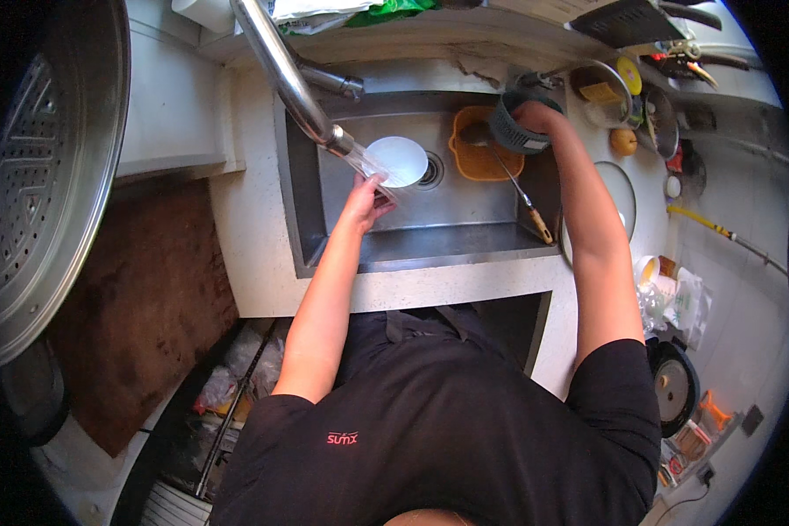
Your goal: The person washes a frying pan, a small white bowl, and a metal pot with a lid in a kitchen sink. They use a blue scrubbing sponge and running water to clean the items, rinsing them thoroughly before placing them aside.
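Observation:
My left hand (pixel 369 200) grips the near rim of a white bowl (pixel 400 158) in the stainless steel sink (pixel 434 220). Water from the chrome faucet (pixel 289 75) streams over the bowl's left side and my fingers. At the sink's far right, my right hand (pixel 532 117) reaches into a dark green plastic basket (pixel 516 131). Its fingers are hidden inside, so what they hold does not show. Below that basket sits an orange plastic basin (pixel 477 167). A long-handled utensil with a wooden grip (pixel 540 225) leans from the basin to the sink's near right corner.
A large perforated steamer pan (pixel 46 197) rises at the left edge. Right of the sink are a pot lid (pixel 608 197), a round yellowish fruit (pixel 623 141) and a metal pot (pixel 661 121). Knives (pixel 693 14) sit in a rack at the upper right.

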A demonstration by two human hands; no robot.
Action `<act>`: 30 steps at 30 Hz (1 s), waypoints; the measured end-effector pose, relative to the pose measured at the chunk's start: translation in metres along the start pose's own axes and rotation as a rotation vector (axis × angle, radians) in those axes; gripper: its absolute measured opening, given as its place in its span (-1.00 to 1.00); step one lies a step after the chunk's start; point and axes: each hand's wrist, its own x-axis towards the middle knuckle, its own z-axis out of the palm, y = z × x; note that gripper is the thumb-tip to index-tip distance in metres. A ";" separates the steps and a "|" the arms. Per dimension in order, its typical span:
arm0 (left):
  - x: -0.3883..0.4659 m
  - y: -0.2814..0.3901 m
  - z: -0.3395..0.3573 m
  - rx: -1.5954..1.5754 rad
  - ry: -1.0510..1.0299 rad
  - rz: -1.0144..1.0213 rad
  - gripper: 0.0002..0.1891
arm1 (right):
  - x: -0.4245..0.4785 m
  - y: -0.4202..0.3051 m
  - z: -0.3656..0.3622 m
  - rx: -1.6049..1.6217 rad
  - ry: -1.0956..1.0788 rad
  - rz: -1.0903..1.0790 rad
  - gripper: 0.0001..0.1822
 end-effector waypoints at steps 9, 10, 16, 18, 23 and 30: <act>-0.019 0.013 0.003 0.141 -0.054 0.108 -0.36 | -0.014 -0.060 0.008 0.106 0.349 0.493 -0.72; -0.020 0.014 0.002 0.146 -0.090 0.124 -0.32 | -0.014 -0.060 0.008 0.029 0.360 0.449 -0.75; -0.035 0.024 0.006 0.081 -0.216 0.178 -0.31 | -0.016 -0.047 0.006 -0.254 0.398 0.200 -0.79; -0.039 0.026 0.009 0.067 -0.242 0.162 -0.33 | -0.013 -0.037 0.010 -0.310 0.374 0.182 -0.78; -0.043 0.030 0.007 0.064 -0.242 0.148 -0.25 | -0.032 -0.032 -0.011 -0.135 0.378 0.103 -0.76; -0.035 0.032 0.009 0.146 -0.108 0.197 -0.16 | -0.094 -0.021 -0.037 0.443 0.716 0.116 -0.74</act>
